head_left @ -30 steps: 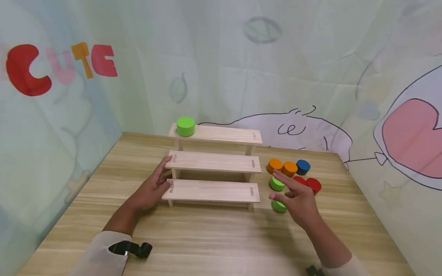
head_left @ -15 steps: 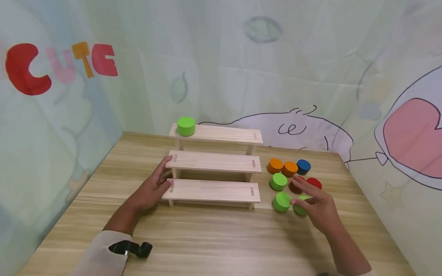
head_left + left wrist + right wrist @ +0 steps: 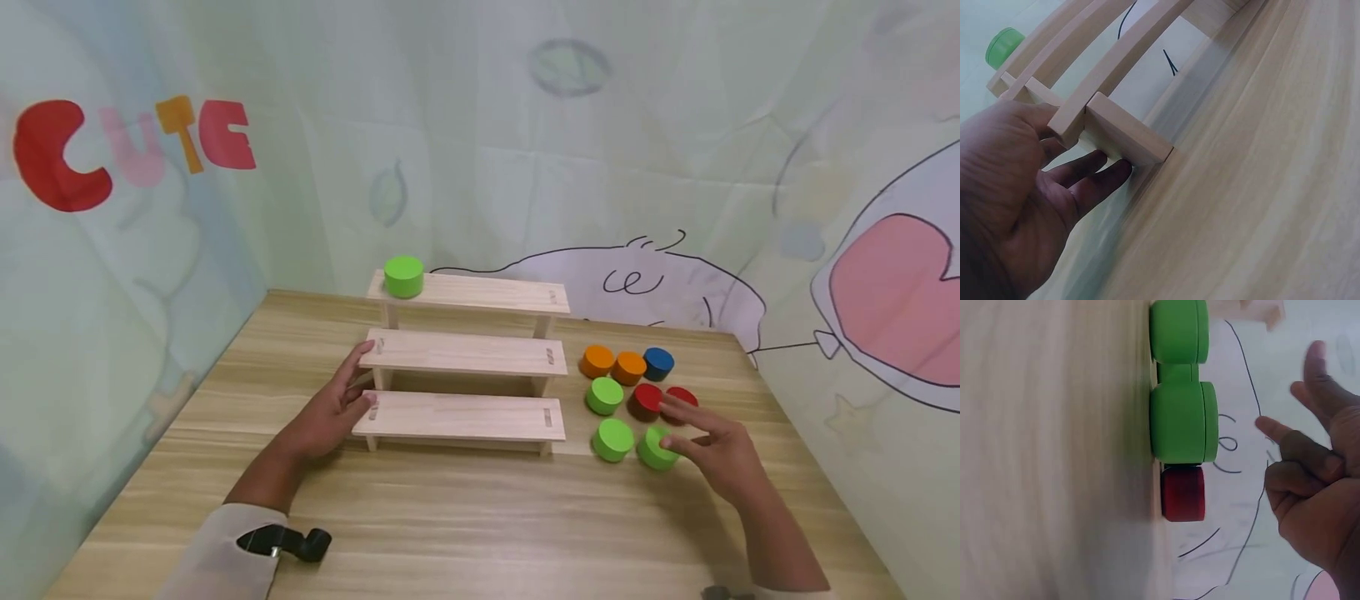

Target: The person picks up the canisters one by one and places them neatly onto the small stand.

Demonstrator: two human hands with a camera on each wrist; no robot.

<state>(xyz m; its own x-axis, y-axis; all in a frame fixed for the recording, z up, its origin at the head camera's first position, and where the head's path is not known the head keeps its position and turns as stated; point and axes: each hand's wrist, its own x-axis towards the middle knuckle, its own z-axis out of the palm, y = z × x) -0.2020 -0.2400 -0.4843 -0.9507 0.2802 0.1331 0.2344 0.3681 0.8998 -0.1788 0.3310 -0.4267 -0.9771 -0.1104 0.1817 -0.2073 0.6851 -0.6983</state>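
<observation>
A three-tier wooden stand (image 3: 461, 414) stands on the table, with a green round block (image 3: 403, 277) on the left end of its top tier. My left hand (image 3: 326, 421) holds the stand's left side, thumb on the lowest tier. In the left wrist view, fingers reach beside the stand's leg (image 3: 1125, 131). Over at the right, my right hand (image 3: 716, 454) hovers above a green round block (image 3: 652, 452) and a red one (image 3: 682, 398), holding nothing. The right wrist view shows the hand (image 3: 1322, 481) apart from the green block (image 3: 1179, 422), its thumb and index finger extended.
Two more green blocks (image 3: 613, 440) lie right of the stand, next to another red block (image 3: 645, 402). Behind them sit two orange blocks (image 3: 597, 362) and a blue one (image 3: 658, 364). A printed curtain (image 3: 480, 167) encloses the table's back and sides.
My right hand has moved right, from over the left green blocks to above the rightmost green block, uncovering the others. The left hand and the stand have stayed in place.
</observation>
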